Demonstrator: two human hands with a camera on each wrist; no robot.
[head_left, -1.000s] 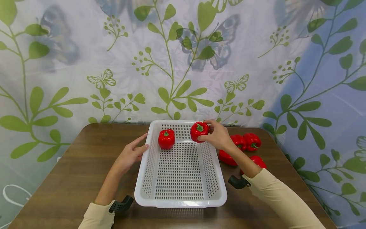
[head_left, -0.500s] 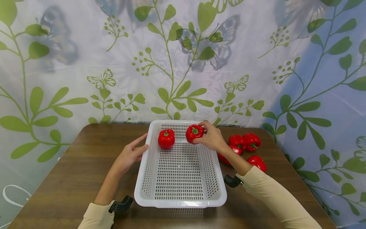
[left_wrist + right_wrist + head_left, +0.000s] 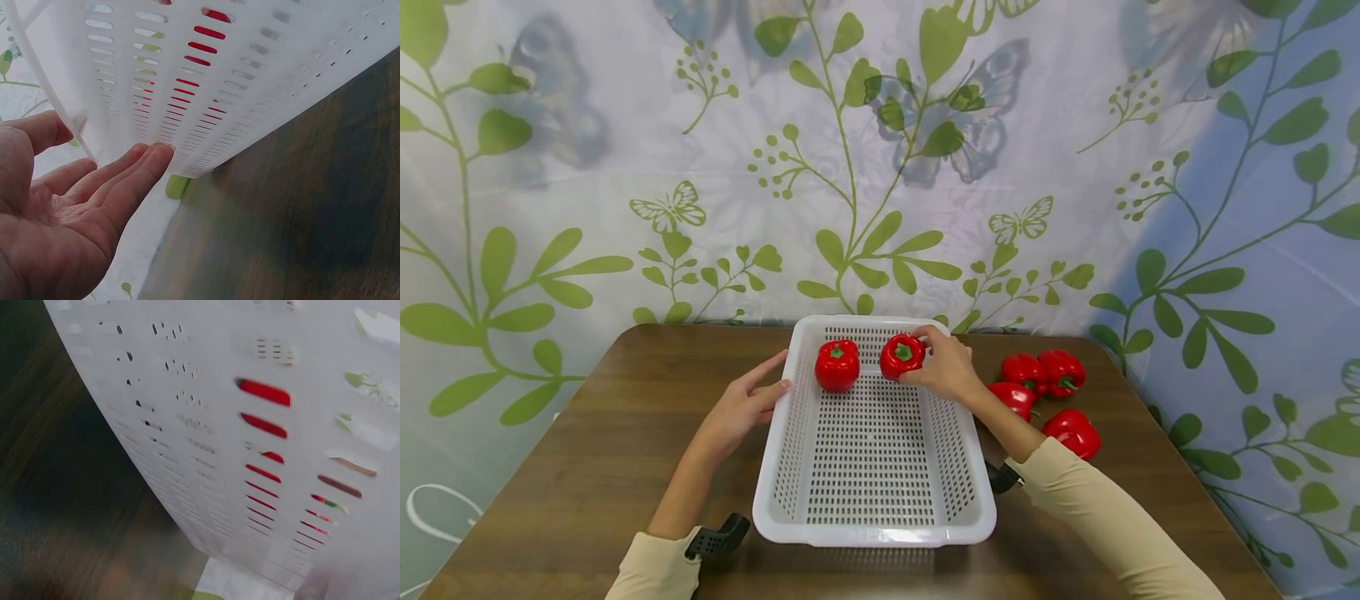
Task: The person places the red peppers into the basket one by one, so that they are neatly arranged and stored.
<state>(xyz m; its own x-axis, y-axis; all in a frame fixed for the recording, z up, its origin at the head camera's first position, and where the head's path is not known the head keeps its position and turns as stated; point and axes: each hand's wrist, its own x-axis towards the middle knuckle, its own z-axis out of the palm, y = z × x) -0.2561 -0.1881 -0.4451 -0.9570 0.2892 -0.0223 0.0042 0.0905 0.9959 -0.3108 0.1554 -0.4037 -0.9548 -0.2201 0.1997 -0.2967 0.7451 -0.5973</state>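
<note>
In the head view, my right hand [image 3: 951, 367] reaches over the right rim of a white slotted plastic basket [image 3: 872, 534] and grips a red bell pepper [image 3: 902, 357] with a green stem. That pepper is inside the basket's far right part. A second red bell pepper [image 3: 837, 366] sits upright in the far left corner. My left hand [image 3: 741, 410] is at the basket's left rim, its fingers fairly straight. In the left wrist view, the fingertips [image 3: 159, 150] lie against the outer wall. The right wrist view looks at the basket's outer wall [image 3: 206, 425], red showing through its slots.
Several more red bell peppers lie on the brown wooden table [image 3: 647, 392] to the right of the basket, among them one nearer pepper [image 3: 1072, 434] and one far pepper [image 3: 1062, 372]. A patterned curtain [image 3: 880, 167] with leaves and butterflies hangs behind the table.
My right hand has carried its pepper leftward and slightly lower, from the right rim to inside the basket. The left hand and the basket have stayed in place.
</note>
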